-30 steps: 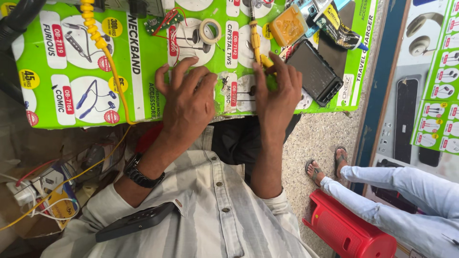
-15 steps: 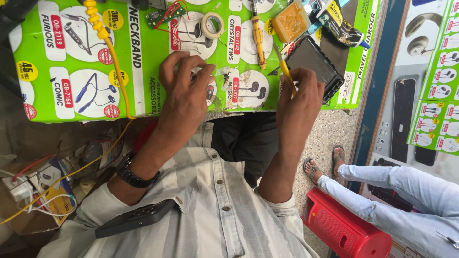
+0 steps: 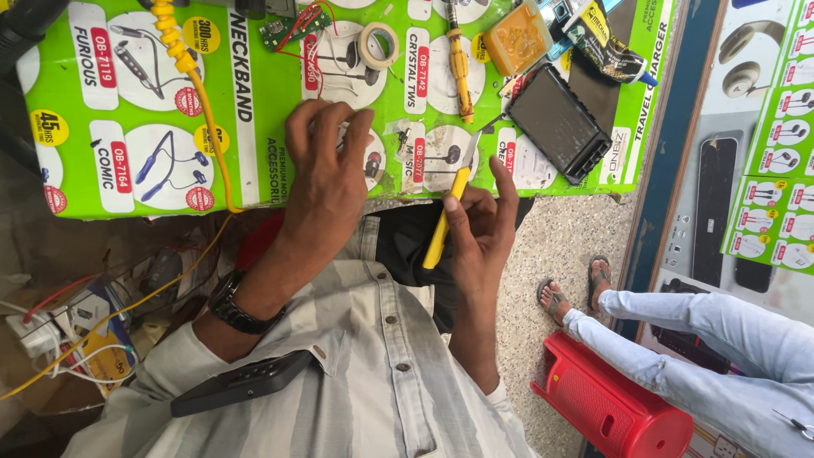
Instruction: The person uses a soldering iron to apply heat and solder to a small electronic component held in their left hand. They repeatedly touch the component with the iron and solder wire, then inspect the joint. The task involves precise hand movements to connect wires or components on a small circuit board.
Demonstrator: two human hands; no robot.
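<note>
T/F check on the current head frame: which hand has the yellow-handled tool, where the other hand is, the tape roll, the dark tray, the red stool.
1. The right hand holds a yellow-handled tool. True.
2. The left hand grips the tape roll. False: the hand rests palm down on the green printed mat, and the roll lies apart from it, further up the mat.
3. The dark tray lies on the mat to the right of the tool's tip. True.
4. The red stool stands on the mat. False: it stands on the floor, beside another person's legs.
5. A watch is on the left wrist. True.
</note>
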